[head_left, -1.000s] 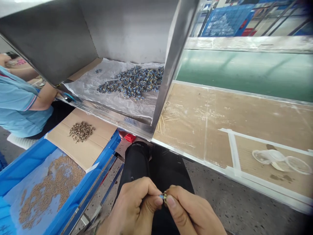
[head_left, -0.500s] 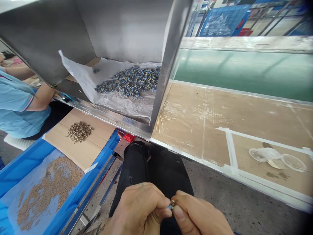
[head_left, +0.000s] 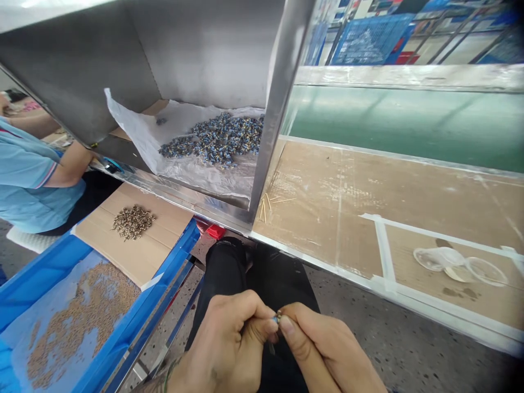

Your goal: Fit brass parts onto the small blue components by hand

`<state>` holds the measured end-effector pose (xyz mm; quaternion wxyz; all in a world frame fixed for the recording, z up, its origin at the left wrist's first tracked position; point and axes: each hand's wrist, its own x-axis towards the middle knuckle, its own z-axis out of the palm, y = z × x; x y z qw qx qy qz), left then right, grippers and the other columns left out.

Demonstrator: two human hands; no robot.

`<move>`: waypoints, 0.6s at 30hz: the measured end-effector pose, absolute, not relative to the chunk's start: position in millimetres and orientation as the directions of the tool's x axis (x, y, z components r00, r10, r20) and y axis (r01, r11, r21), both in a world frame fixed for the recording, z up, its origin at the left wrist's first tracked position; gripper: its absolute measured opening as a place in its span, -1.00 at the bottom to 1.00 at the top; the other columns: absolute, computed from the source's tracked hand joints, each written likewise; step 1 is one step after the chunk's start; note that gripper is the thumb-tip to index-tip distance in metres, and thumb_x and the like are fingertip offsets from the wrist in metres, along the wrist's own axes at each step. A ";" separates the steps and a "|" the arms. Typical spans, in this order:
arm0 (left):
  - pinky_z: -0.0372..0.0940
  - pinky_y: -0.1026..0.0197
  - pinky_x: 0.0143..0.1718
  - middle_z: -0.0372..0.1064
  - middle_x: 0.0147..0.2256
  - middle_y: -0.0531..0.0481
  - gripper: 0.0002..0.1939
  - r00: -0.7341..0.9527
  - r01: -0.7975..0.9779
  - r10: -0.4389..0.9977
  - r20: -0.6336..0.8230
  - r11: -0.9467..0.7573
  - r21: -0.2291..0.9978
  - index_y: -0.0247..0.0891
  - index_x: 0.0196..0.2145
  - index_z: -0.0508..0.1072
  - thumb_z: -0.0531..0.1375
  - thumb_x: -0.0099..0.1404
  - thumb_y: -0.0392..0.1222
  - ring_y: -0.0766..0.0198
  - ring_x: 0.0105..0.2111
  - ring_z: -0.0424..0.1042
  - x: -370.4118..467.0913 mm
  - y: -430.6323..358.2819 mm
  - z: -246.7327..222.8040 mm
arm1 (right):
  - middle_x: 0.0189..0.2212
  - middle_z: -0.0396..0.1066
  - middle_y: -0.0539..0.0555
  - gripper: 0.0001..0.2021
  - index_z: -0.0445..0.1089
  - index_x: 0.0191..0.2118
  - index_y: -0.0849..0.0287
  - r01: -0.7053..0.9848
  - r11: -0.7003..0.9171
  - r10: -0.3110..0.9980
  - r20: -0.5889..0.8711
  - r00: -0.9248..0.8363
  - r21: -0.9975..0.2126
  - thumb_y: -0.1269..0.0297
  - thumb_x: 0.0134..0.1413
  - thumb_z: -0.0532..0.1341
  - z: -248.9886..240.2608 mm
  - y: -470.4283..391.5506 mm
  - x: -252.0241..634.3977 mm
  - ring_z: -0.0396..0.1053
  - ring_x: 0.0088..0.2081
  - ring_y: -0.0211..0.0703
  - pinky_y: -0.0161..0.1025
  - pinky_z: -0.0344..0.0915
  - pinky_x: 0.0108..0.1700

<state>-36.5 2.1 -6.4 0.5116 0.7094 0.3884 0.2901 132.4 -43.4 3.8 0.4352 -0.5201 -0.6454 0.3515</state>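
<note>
Above my lap, my left hand (head_left: pixel 235 341) and my right hand (head_left: pixel 323 344) meet fingertip to fingertip. The thumb and forefinger of the left one pinch a tiny blue piece (head_left: pixel 275 320), mostly covered by the fingers. Against it, my right thumb and forefinger pinch a tiny brass-coloured metal piece (head_left: pixel 279 314). Whether the two pieces are joined I cannot tell. A pile of small blue, black and yellow pieces (head_left: pixel 229 136) lies on a white sheet inside the metal booth. Small brass-coloured parts (head_left: pixel 133 221) are heaped on cardboard to the left.
A blue tray (head_left: pixel 53 271) at lower left holds many small brown pieces (head_left: pixel 85 311). The metal booth's front post (head_left: pixel 275 109) rises ahead. Thin sticks (head_left: pixel 268 204) and clear plastic cups (head_left: pixel 440 257) lie on the cardboard-covered bench (head_left: pixel 319 185). A co-worker's blue sleeve (head_left: pixel 28 174) is at left.
Both hands have risen slightly and shifted a little left in view, fingertips still together on the small pieces. The piles and trays look unchanged.
</note>
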 end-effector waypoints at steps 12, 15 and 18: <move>0.38 0.34 -0.28 0.47 -0.40 0.00 -0.72 0.539 0.242 0.808 -0.237 0.122 0.963 -0.36 -0.35 0.44 0.15 0.47 -0.13 0.39 -0.36 0.49 -34.4 8.6 -19.9 | -0.45 0.30 -0.05 -0.60 0.36 -0.33 0.18 0.378 -0.100 0.973 -0.170 -0.155 -0.920 0.11 0.51 -0.01 -6.7 -41.9 143.2 0.23 -0.38 -0.38 -0.39 0.13 -0.20; 0.38 0.33 -0.31 0.48 -0.41 -0.02 -0.72 0.535 0.225 0.813 -0.229 0.124 0.966 -0.37 -0.36 0.44 0.16 0.47 -0.13 0.37 -0.36 0.50 -33.2 8.2 -21.2 | -0.41 0.32 -0.04 -0.58 0.37 -0.30 0.18 0.381 -0.113 0.966 -0.190 -0.173 -0.918 0.08 0.52 -0.05 -5.9 -41.3 144.3 0.26 -0.34 -0.38 -0.39 0.14 -0.16; 0.35 0.35 -0.28 0.48 -0.40 0.03 -0.72 0.519 0.242 0.833 -0.192 0.073 0.968 -0.34 -0.35 0.46 0.14 0.48 -0.12 0.41 -0.35 0.49 -32.1 6.5 -19.5 | -0.40 0.34 -0.04 -0.59 0.37 -0.29 0.17 0.394 -0.107 0.968 -0.186 -0.168 -0.913 0.08 0.52 -0.05 -5.9 -41.6 141.6 0.29 -0.33 -0.38 -0.39 0.14 -0.17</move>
